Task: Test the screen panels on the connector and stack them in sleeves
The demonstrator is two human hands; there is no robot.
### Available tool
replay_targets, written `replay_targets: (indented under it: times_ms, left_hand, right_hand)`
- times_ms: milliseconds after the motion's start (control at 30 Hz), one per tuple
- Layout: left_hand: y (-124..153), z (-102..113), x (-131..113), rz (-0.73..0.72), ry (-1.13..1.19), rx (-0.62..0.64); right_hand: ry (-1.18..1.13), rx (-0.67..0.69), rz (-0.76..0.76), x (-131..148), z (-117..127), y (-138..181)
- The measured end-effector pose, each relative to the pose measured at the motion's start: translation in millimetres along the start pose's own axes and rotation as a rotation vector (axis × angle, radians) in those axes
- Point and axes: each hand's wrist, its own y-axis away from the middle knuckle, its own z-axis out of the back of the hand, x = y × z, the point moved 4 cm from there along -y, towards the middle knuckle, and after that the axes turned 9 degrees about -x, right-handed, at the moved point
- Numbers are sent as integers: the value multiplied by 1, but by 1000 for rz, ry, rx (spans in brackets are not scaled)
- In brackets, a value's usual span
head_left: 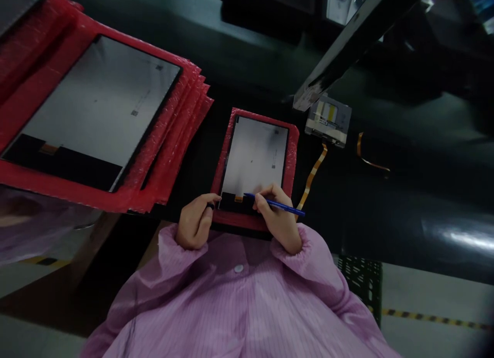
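A display panel with a pale grey back and a black lower strip lies on a red bubble-wrap sheet in front of me. My right hand grips a slim blue pen. The pen's tip points left, over the black strip, close to a small orange-gold flex tab. At the panel's lower left corner is my left hand, its fingers curled and the index fingertip touching the panel's edge. Whether those curled fingers hold anything is hidden. A dark band shows on one left finger.
To the left, a larger panel tops a stack of red bubble-wrap sheets. A metal box with a gold flex cable sits right, below a slanted bar. A thin copper-coloured strip lies beyond on the dark table.
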Motion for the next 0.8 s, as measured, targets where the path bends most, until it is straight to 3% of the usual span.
replay_targets:
  times_ms: [133,267,400,533,800]
  left_hand:
    - [2,0,3,3,41,-14]
    - [3,3,1,32,184,-10]
    - [3,3,-16,26,268,96]
    - [7,-2,-40,-21,421,254]
    - [10,-6,-58,-93,451,261]
  right_hand:
    - [-39,-8,-7,2,2,-1]
    - [-273,-88,-37,7,21,2]
    - [-542,159,-125,15,27,16]
    - [-618,402,-139,22,19,30]
    - [-428,522,-160,12,18,43]
